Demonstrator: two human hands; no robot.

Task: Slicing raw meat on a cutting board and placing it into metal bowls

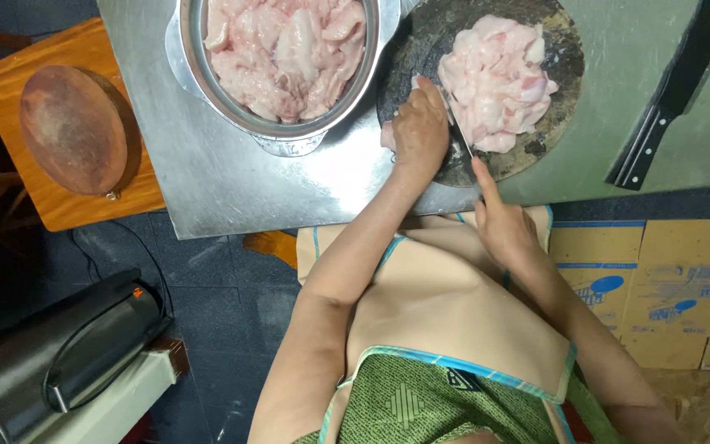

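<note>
Pressing slippery raw meat (389,136) under clamped left-hand (421,131) fingers (431,92), a cut is risked from the knife (458,131) gripped tightly in the right hand (504,230).

The floor (207,296) is dark blue-grey, made of big square tiles. A shiny metal surface (232,181) fills the top middle, and its right part looks greenish. To the left stands a small wooden stool (10,74) — orange-brown — with a round brown wooden board (76,127) lying on it. In the bottom left corner sits a dark grey machine (67,353) with a rounded top, next to something flat and white. On the right, flat brown cardboard (659,288) with blue marks covers the floor, and a patch of pale chipboard — rough and speckled — shows in the bottom right corner. The light is soft and even.
</note>
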